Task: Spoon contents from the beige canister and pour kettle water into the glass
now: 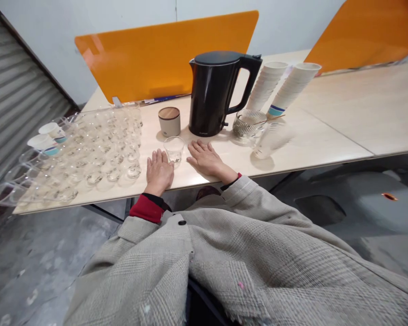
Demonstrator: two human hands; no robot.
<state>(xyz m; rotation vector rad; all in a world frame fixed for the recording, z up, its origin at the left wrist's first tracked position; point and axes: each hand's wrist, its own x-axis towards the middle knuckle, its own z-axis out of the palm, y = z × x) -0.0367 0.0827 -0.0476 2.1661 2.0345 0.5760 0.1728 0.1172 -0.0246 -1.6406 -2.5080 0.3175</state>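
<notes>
My left hand point(159, 172) lies flat on the light wood table, palm down, close beside a clear plastic cup point(174, 150). On that cup's other side rests my right hand point(206, 158), also flat with its fingers stretched out. Neither hand holds anything. Behind the cup stands a small grey canister point(169, 122) with a wooden lid. A black electric kettle point(211, 95) is just beyond my right hand, its handle to the right. Right of the kettle sit a ribbed glass cup point(245, 127) with a thin stick across it and a clear stack of cups point(270, 141).
Many clear plastic cups point(98, 149) fill the table's left end, with two white paper cups point(42, 143) among them. Two tilted stacks of paper cups point(294, 86) stand right of the kettle. An orange divider point(139, 63) runs along the back. A grey stool point(377, 199) is at right.
</notes>
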